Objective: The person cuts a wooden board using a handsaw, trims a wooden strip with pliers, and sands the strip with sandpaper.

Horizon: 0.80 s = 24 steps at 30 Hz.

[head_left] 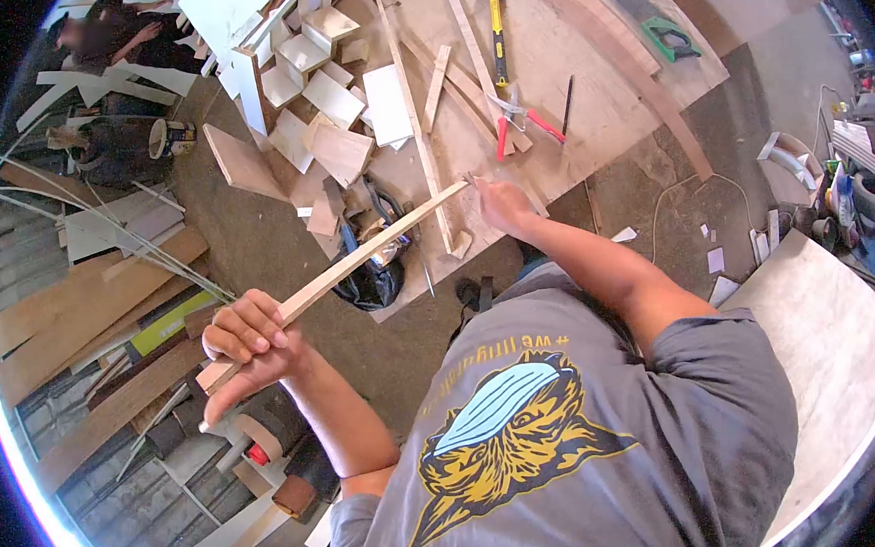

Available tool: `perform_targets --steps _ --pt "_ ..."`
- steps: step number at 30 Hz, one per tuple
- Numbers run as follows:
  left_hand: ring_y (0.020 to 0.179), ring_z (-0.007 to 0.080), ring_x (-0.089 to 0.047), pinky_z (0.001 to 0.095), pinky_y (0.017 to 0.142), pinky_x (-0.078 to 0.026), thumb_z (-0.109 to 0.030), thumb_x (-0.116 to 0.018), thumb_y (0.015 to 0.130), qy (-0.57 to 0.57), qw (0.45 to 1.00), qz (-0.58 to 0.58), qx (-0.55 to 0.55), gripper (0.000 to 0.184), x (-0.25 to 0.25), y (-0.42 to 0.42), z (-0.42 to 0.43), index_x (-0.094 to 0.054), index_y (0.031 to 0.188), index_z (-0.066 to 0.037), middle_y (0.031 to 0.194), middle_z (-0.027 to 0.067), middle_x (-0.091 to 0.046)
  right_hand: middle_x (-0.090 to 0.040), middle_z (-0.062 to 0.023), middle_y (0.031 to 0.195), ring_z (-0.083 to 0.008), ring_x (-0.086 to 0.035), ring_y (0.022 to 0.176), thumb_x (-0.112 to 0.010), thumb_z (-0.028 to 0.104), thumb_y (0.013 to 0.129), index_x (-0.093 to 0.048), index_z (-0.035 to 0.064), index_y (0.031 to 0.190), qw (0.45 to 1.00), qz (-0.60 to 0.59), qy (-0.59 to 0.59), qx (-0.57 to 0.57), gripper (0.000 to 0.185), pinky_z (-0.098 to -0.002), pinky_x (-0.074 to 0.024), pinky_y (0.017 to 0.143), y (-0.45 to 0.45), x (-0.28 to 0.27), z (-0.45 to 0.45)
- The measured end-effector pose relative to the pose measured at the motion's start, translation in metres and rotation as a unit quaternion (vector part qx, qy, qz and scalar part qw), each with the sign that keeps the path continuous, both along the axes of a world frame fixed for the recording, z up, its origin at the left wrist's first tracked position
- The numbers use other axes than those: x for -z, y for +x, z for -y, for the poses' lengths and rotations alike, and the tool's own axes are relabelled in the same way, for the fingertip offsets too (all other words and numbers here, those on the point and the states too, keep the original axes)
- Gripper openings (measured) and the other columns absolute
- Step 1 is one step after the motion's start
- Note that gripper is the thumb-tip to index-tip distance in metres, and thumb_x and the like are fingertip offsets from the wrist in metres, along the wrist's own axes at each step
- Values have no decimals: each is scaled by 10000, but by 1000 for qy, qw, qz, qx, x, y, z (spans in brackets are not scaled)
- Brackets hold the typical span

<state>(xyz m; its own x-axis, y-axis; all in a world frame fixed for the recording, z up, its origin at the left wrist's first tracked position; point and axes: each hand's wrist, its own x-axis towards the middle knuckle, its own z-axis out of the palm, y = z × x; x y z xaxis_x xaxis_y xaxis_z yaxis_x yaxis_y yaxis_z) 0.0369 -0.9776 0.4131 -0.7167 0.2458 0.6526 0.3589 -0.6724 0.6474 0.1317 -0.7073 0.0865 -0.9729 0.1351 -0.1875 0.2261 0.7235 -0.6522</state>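
A long, thin wooden strip (376, 245) runs slantwise in front of my body, from lower left up to the table. My left hand (253, 343) is wrapped around its lower end, with a short stub sticking out past the fingers. At the upper end of the strip, my right hand (503, 205) is closed in a pinch. Something small and dark shows at those fingertips, too small to name. Beyond the right hand, red-handled pliers (516, 118) lie on the table with their handles spread, beside a dark pencil-like stick (568, 103).
On the wooden table (590, 139) lie a yellow-and-black hammer (498, 44), a green-handled saw (669, 39), a curved board (636, 71), long strips and several wood offcuts (335, 97). A black bag (373, 277) sits at the near edge. Another person (113, 38) is at the far left.
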Motion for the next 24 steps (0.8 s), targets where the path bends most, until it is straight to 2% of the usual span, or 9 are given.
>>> perform_targets --steps 3,7,11,14,15,19,22,23,24 --pt "443 168 -517 346 543 -442 -496 -555 989 -11 1000 4 -8 489 1 -2 3 -470 674 -132 582 46 -530 -704 -184 845 -387 -696 757 -572 138 941 -601 194 1408 961 -245 -128 -9 471 -495 -551 652 3 -12 21" --pt "433 159 -511 348 539 -433 -280 -558 944 -43 999 11 -17 319 -2 0 2 -458 674 -143 562 47 -517 -701 -176 861 -370 -693 770 -590 116 918 -632 169 1379 997 -33 -47 42 466 -478 -553 680 2 5 5" --pt "422 155 -493 349 534 -417 -242 -556 914 -49 998 -7 -30 286 -8 1 -8 -449 666 -148 549 43 -501 -708 -184 870 -367 -692 757 -590 98 901 -680 122 1296 957 -221 -186 -26 405 -476 -547 662 4 -43 19" --pt "414 154 -477 345 525 -396 -244 -563 908 -41 998 2 -43 291 -6 4 -7 -440 660 -152 544 40 -489 -703 -197 871 -371 -691 756 -598 98 912 -662 98 1307 981 -172 -93 -13 400 -477 -546 663 7 14 25" --pt "412 154 -471 344 523 -390 -243 -565 907 -39 998 6 -41 291 -5 3 -5 -439 661 -152 543 39 -484 -696 -204 873 -374 -687 748 -604 106 916 -629 99 1350 999 -6 -20 38 435 -482 -545 657 0 7 14" --pt "403 152 -455 341 517 -369 -245 -567 909 -32 999 8 -37 302 -4 2 -5 -429 655 -157 534 37 -468 -705 -211 830 -427 -696 741 -587 197 941 -579 70 1366 962 -228 -150 -12 444 -533 -567 671 11 -29 27" --pt "389 150 -440 340 511 -369 -255 -566 920 -38 998 11 -48 327 -3 3 -2 -416 645 -164 525 34 -455 -699 -216 828 -417 -698 759 -569 144 930 -586 52 1364 996 -68 -43 -23 444 -529 -564 683 11 2 27" --pt "384 150 -434 338 506 -369 -257 -567 923 -32 998 17 -60 335 -2 4 -2 -411 640 -167 521 33 -450 -701 -213 849 -402 -701 760 -564 119 913 -595 41 1356 996 -25 -40 77 451 -518 -565 682 8 7 20" --pt "378 149 -428 336 502 -369 -259 -567 926 -26 997 21 -71 344 -1 4 -3 -406 635 -169 517 31 -445 -701 -213 847 -404 -700 744 -568 124 912 -593 42 1359 994 -77 -47 61 455 -518 -565 677 8 12 20"
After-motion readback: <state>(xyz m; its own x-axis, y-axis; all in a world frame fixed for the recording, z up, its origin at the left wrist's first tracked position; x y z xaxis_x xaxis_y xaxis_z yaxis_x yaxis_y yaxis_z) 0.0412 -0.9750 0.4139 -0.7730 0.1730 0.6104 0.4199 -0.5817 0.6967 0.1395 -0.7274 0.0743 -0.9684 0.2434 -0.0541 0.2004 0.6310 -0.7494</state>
